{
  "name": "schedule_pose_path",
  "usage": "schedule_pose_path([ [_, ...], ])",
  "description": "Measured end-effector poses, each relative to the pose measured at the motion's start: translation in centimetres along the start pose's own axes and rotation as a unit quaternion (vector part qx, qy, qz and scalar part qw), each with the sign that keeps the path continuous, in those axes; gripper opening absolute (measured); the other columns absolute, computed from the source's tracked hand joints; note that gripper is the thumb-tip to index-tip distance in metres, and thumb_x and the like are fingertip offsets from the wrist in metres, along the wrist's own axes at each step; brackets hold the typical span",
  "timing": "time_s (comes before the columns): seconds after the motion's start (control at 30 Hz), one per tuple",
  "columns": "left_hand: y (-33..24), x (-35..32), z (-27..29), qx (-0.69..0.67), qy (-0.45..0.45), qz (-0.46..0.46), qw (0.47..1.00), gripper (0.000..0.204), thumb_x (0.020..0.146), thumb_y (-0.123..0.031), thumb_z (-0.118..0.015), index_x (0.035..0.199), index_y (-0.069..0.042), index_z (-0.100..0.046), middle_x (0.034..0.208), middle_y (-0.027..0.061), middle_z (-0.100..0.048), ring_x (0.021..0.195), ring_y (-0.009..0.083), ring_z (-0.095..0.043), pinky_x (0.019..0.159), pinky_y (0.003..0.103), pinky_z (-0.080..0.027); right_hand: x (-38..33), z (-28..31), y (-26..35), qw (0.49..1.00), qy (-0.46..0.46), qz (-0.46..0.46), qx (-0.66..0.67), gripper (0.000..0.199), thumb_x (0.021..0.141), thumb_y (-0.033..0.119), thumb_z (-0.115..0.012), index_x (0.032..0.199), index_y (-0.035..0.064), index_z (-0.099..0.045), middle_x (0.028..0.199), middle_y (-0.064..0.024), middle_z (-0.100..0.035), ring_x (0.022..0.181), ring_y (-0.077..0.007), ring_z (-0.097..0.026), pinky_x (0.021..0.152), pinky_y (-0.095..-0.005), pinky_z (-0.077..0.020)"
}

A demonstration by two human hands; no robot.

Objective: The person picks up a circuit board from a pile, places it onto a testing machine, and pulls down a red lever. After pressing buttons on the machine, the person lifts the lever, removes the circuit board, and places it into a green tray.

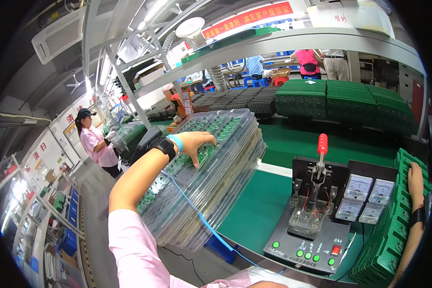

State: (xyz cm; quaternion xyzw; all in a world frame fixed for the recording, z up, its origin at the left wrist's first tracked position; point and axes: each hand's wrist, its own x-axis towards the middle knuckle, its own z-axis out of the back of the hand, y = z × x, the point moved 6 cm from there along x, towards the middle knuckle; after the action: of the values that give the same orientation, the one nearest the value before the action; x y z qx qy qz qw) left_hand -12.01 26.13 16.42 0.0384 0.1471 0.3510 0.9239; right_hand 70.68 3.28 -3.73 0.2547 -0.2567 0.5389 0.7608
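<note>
My left hand (197, 146) reaches over the top of a tall stack of clear plastic trays (211, 187). Its thumb and fingers are spread, pointing down at green circuit boards (228, 126) in the uppermost tray; a board shows between them, and I cannot tell whether it is lifted. On that wrist are a black watch and a light blue strap, from which a coiled blue cord (204, 219) runs down. At the far right, my right hand (415, 180) curls its fingers over the side of a stack of green plastic racks (386, 225).
Between my hands stands a black test fixture (302, 240) with a red-handled toggle clamp (322, 144), green buttons and several dial meters (360, 186). Rows of green racks (300, 98) line the bench's back under a grey overhead shelf (273, 48). A co-worker (97, 139) stands at left.
</note>
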Motion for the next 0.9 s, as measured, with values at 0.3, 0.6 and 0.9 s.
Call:
schedule_pose_path([
  [0.3,3.0,0.7,-1.8,-0.061,0.064,0.069,0.994,0.089,0.053,-0.02,-0.094,0.13,-0.007,-0.052,0.12,0.0145,-0.057,0.109,0.0314,-0.059,0.097,0.042,-0.048,0.0,0.3,0.1,1.0,0.005,-0.022,0.001,0.028,0.098,0.007,-0.047,0.124,-0.0031,-0.053,0.127,-0.0221,-0.056,0.12,-0.0381,-0.053,0.104,-0.0409,-0.0419],
  [0.6,4.0,0.2,-2.3,-0.091,0.1,0.133,0.982,0.083,0.058,-0.025,-0.094,0.124,-0.005,-0.048,0.104,0.015,-0.064,0.103,0.0295,-0.061,0.091,0.039,-0.047,-0.2,0.4,0.5,1.0,0.0,-0.017,-0.001,0.029,0.098,0.006,-0.048,0.125,-0.0024,-0.053,0.127,-0.0218,-0.056,0.12,-0.038,-0.053,0.104,-0.0413,-0.0421],
  [0.9,2.8,-2.1,-2.5,-0.181,0.082,0.122,0.972,0.063,0.068,-0.026,-0.088,0.118,0.0,-0.06,0.102,0.0118,-0.069,0.094,0.0222,-0.065,0.085,0.036,-0.049,-0.1,0.7,1.1,1.0,-0.012,-0.019,0.011,0.027,0.096,0.004,-0.048,0.121,-0.004,-0.054,0.125,-0.0222,-0.057,0.118,-0.0385,-0.053,0.103,-0.0417,-0.0425],
])
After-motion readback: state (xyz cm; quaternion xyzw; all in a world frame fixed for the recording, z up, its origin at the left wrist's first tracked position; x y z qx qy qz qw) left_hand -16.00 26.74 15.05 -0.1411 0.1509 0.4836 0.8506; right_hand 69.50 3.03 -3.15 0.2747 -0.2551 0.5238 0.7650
